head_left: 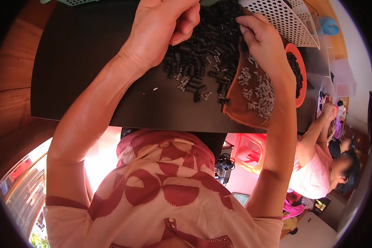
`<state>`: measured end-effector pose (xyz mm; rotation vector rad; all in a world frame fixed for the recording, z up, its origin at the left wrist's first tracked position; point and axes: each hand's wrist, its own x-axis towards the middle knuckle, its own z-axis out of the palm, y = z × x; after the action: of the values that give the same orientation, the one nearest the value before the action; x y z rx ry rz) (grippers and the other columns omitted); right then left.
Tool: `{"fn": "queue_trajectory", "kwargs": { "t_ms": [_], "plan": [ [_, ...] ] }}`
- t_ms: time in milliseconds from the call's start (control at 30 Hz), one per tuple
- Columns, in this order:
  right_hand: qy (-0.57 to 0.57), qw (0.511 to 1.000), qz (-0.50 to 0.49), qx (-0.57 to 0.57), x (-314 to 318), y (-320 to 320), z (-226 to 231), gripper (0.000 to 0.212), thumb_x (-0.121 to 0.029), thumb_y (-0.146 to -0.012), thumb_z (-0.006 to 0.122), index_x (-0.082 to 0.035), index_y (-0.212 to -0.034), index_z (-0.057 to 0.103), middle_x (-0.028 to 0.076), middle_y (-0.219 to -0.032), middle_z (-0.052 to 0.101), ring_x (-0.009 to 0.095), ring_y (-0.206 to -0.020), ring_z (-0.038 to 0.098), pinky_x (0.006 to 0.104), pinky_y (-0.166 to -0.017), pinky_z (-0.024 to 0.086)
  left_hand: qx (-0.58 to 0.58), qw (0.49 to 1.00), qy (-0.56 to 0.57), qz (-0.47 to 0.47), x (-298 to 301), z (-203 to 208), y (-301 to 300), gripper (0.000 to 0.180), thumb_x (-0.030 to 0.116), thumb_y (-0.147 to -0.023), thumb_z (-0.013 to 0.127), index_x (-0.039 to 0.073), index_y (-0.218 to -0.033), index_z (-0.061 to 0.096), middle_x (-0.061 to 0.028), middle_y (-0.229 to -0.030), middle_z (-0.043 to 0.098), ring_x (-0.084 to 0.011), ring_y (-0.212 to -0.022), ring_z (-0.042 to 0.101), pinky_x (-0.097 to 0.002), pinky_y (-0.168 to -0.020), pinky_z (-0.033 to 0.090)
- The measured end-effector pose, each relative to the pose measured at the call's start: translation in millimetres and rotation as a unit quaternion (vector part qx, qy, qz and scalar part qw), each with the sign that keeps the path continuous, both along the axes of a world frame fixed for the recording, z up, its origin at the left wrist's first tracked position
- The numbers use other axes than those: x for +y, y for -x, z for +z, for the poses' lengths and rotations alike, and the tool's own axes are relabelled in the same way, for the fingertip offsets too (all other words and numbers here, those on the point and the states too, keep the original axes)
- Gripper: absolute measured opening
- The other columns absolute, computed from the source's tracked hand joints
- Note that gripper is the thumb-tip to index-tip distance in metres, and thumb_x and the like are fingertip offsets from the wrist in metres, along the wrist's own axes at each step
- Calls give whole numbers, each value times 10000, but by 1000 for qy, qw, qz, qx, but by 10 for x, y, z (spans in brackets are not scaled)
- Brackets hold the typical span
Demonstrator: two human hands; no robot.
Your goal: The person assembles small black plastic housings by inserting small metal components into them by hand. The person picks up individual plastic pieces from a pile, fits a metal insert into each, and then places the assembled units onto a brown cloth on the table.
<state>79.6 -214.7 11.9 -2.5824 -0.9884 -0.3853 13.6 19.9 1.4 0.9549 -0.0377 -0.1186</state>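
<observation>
Both my forearms reach over a dark table. My left hand [163,29] is at the far edge of the view with its fingers curled closed, and what they hold, if anything, is hidden. To its right, my right hand [262,39] has thumb and fingertips drawn together at the edge of the pile; I cannot make out anything between them. A pile of small black tube-shaped pieces [190,62] spreads between and beneath the hands, with a few metal springs [183,82] mixed in. Many loose small springs [262,97] lie on a brown cloth [235,105] under my right wrist.
An orange bowl [303,89] of black pieces stands right of my right forearm. Behind it is a white perforated basket [283,20]. A green basket [74,1] shows at the far left. Another person [314,165] in pink works at the right. A red stool [250,151] is below the table edge.
</observation>
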Motion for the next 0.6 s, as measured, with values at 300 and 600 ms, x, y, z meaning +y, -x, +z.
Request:
{"fn": "queue_trajectory", "kwargs": {
  "t_ms": [300, 600],
  "plan": [
    [40, 996, 53, 60, 150, 89, -24, 174, 10, -874, 598, -3, -1039, 650, 94, -852, 562, 222, -791, 589, 315, -707, 461, 1, 1000, -12, 24, 27, -49, -13, 421, 305, -996, 547, 75, -644, 545, -23, -561, 510, -86, -427, 390, -223, -392, 259],
    [-13, 998, 11, 59, -30, 26, 0, 199, 16, -889, 565, -16, -1068, 646, 92, -888, 585, 230, -805, 605, 306, -732, 470, -2, 1000, -16, 10, -9, 80, 44, 431, 320, -995, 551, 72, -642, 550, -20, -543, 494, -88, -416, 377, -223, -389, 254]
  ]
}}
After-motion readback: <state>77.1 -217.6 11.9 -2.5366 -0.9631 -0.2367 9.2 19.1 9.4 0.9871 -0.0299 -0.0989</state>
